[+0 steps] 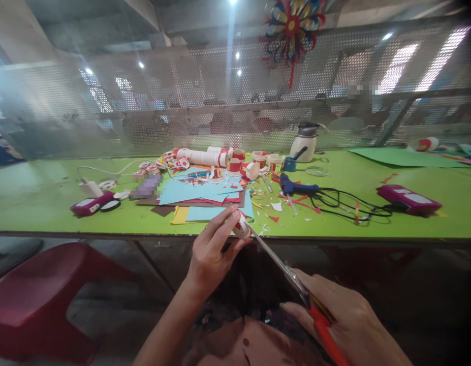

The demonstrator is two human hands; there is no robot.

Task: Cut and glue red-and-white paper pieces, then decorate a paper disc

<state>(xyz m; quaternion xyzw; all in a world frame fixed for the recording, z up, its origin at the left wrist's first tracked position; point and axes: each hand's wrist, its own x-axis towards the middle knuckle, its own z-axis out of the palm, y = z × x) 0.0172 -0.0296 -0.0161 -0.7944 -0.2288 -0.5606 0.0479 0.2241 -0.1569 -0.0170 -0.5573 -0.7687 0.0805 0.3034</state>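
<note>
Head view shows the left hand (pixel 209 255) pinching a paper ring (pixel 242 228) while the right hand (pixel 344 317) grips scissors (pixel 292 279) mid-snip; the blades must close next.

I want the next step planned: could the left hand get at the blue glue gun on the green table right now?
Probably not at once: the left hand is pinching a small paper ring against the scissors. The blue glue gun lies unblocked, farther right.

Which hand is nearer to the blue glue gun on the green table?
Left. The left hand is at the table edge below the blue glue gun; the right hand, holding scissors, sits lower, farther back.
</note>
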